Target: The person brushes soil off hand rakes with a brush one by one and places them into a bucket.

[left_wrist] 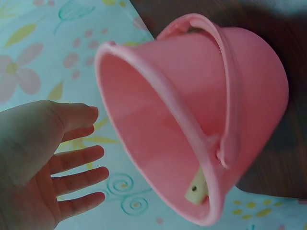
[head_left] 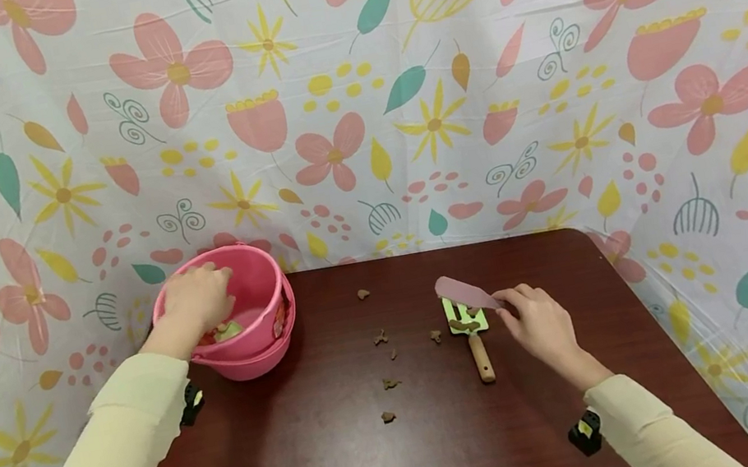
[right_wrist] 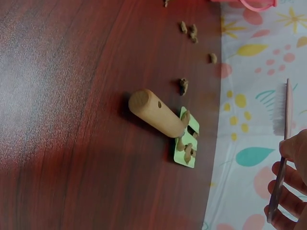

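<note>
My left hand [head_left: 196, 300] hangs over the mouth of a pink bucket [head_left: 265, 338], its fingers loosely extended and holding nothing. In the left wrist view the fingers lie beside the bucket's rim [left_wrist: 158, 88], and a pale handle end with a hole [left_wrist: 195, 188] shows inside. My right hand [head_left: 540, 325] grips a pink brush [head_left: 461, 293] with white bristles [right_wrist: 279, 112]. The brush overlaps a light green slotted hand shovel [head_left: 458, 309] in the head view. Brown clumps [right_wrist: 186, 152] lie on the shovel's blade; its wooden handle [head_left: 482, 359] points toward me.
Several small brown clumps [head_left: 389, 384] are scattered over the dark wooden table [head_left: 309, 462] between bucket and shovel. A flower-patterned sheet [head_left: 315, 68] hangs behind and along the sides. The bucket stands at the table's back left, its handle [left_wrist: 230, 96] lowered against its side.
</note>
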Demonstrator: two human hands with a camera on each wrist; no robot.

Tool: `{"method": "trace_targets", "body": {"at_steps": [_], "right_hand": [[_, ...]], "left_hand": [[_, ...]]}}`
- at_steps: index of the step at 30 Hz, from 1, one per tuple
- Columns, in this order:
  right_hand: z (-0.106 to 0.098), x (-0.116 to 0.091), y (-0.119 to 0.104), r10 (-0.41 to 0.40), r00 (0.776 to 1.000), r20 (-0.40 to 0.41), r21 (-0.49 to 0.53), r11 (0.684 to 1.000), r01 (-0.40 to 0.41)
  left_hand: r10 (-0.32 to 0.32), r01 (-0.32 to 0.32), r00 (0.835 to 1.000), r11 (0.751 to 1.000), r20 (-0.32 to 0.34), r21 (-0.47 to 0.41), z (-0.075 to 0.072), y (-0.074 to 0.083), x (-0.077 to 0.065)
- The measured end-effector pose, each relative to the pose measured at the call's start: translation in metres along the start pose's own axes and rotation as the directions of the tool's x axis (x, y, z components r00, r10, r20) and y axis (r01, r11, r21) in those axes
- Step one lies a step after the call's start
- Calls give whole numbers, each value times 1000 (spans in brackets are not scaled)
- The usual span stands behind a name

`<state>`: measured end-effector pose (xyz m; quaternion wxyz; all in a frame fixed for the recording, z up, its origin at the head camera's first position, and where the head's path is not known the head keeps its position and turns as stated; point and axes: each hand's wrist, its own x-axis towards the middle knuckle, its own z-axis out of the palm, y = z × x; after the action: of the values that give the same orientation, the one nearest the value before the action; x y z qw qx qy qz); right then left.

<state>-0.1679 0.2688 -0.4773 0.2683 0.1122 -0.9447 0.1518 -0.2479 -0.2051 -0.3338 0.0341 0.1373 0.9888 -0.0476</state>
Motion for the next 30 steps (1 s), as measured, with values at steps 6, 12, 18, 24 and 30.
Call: {"method": "trace_targets", "body": {"at_steps": [6,12,18,24,30], "right_hand": [[1,-1,5,10,1000,-2,1,1000,-10],[0,-3,8,30,1000,1,2,1000,-30],[-1,-4,11,51,999,9,-5,999,-51],[-4,-6,16,74,997,12,-19,997,-74],[-7,-9,26,99,995,22,-32,995,-98]], "left_hand": [[60,-60,997,998,-39,3,3,20,-1],[119,-114,988,992,-100,59,13,37,-1],[167,-157,978,983,-122,91,24,51,-2],[201,-193,973,978,-109,83,31,61,-3],[222,-218,954,975,-202,43,47,72,-3]]}}
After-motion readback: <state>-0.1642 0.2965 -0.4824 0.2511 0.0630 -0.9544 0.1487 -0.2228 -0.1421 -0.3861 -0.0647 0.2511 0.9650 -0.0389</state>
